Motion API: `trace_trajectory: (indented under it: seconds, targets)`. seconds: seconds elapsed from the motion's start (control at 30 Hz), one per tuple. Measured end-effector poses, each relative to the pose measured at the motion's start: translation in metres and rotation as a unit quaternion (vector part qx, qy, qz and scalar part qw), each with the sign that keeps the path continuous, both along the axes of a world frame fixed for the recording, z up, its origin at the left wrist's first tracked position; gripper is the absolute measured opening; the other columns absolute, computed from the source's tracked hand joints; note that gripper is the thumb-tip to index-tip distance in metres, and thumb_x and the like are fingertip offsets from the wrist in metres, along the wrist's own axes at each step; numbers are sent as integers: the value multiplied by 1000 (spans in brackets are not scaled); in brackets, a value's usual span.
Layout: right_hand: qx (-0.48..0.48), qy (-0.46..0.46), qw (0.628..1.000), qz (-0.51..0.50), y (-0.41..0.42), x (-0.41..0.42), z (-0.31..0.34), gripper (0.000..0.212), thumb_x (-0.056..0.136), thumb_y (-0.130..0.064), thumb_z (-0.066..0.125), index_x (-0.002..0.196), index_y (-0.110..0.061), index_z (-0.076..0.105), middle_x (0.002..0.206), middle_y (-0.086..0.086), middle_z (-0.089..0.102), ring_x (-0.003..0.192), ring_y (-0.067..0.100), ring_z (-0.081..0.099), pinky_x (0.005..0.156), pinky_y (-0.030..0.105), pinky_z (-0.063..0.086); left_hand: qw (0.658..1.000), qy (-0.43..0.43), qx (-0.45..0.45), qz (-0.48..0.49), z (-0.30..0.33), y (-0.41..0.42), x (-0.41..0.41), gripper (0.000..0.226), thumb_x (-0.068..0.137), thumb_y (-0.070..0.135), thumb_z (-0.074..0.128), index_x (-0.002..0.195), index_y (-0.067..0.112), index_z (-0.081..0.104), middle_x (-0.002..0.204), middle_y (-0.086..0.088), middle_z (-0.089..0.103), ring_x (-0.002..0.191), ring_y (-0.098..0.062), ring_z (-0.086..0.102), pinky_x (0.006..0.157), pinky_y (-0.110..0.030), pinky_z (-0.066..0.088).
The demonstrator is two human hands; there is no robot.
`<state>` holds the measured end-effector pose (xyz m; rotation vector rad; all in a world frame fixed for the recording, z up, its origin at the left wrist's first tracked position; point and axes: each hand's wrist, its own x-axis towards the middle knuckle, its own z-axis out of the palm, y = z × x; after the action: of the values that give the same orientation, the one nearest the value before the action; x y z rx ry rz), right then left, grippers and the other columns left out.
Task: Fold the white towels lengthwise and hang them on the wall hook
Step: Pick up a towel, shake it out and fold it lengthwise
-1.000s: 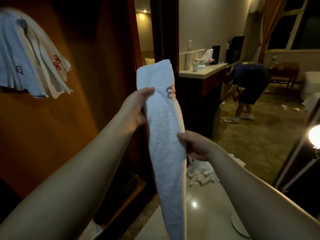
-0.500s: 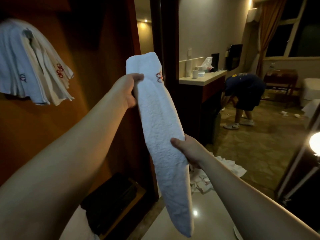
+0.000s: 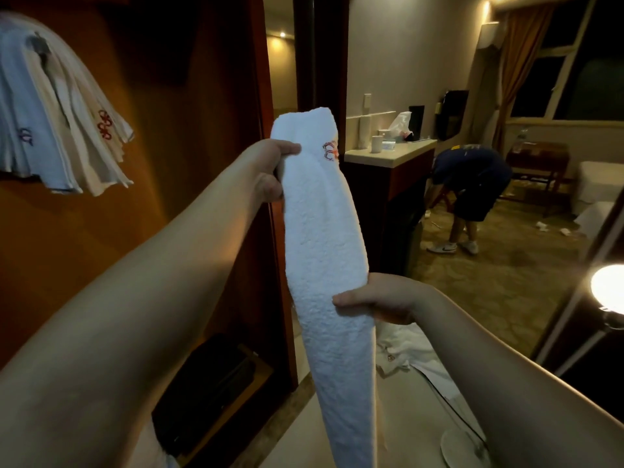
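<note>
head cam | forward-down | close on towel [image 3: 324, 238] | single view

Folded white towel [image 3: 324, 251]: lower end cut off at 6 o'clock edge. Hanging towels [image 3: 57, 119], 10 o'clock: cropped left; hook hidden. Right hand [image 3: 378, 300]: fingers concealed behind towel.

The person has two bare arms. The left hand [image 3: 270, 170] and right hand [image 3: 381, 302] wear nothing. No sleeves show.
</note>
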<state>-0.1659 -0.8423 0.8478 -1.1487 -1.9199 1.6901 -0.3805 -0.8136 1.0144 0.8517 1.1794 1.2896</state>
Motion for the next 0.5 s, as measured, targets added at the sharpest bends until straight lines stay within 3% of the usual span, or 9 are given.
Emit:
trace_trajectory:
  seconds: [0.1,0.2,0.27,0.37,0.43,0.5]
  targets:
    - [-2,32,999,-6,1,2,1,78,63,-49,89,129,-21,61,124,1,71,116,20,67,106,44,50,1000,13,-15,11,-4,13,6,27,89,7,70,107,3,51,90,-22,74,67,-37,74,47,-50,57]
    - [-28,106,994,-18,2,2,2,68,68,-43,87,125,-15,64,120,5,73,114,23,69,94,37,57,999,44,-18,1,-13,27,10,34,93,17,70,117,2,52,91,-21,74,69,-34,75,48,-44,58]
    - [-35,162,986,-34,5,-3,8,68,68,-43,89,124,-13,67,122,9,72,116,26,68,93,38,57,993,109,-11,-51,-21,35,8,46,97,34,65,127,1,55,93,-15,77,75,-27,76,58,-36,60]
    - [-35,218,972,-78,16,-12,22,68,76,-44,85,131,-10,62,128,11,69,119,27,67,100,42,54,955,290,2,-65,-41,45,4,69,95,58,54,145,10,46,130,-13,62,112,-28,66,87,-35,54]
    - [-52,246,960,-124,28,-17,33,64,80,-41,79,132,-9,61,126,10,71,117,25,68,101,42,53,948,317,12,-26,-56,43,3,71,96,62,50,148,14,43,144,-11,51,123,-27,55,99,-38,46]
    - [-72,281,946,-142,39,-24,44,50,84,-35,71,126,-9,64,122,10,73,113,23,69,96,38,54,955,290,55,6,-70,33,1,62,99,59,44,142,15,49,141,-6,55,119,-20,55,98,-36,43]
